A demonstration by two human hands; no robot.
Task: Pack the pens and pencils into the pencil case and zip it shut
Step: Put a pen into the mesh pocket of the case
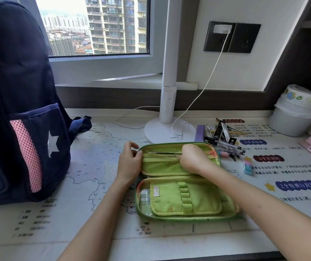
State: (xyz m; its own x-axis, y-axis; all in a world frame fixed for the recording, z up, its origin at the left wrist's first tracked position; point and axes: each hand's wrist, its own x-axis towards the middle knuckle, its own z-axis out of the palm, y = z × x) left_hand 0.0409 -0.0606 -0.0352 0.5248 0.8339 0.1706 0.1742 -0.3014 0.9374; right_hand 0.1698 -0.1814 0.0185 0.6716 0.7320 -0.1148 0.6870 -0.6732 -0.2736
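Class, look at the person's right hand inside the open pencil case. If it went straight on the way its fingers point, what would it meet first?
The right hand points left along the pencil case's upper half. It would probably first meet the left hand, which grips the case's left end, though depth is hard to judge.

Two bare forearms reach forward. The left hand is curled, thumb and fingers pinched together. The right hand bends downward, fingers tucked under.
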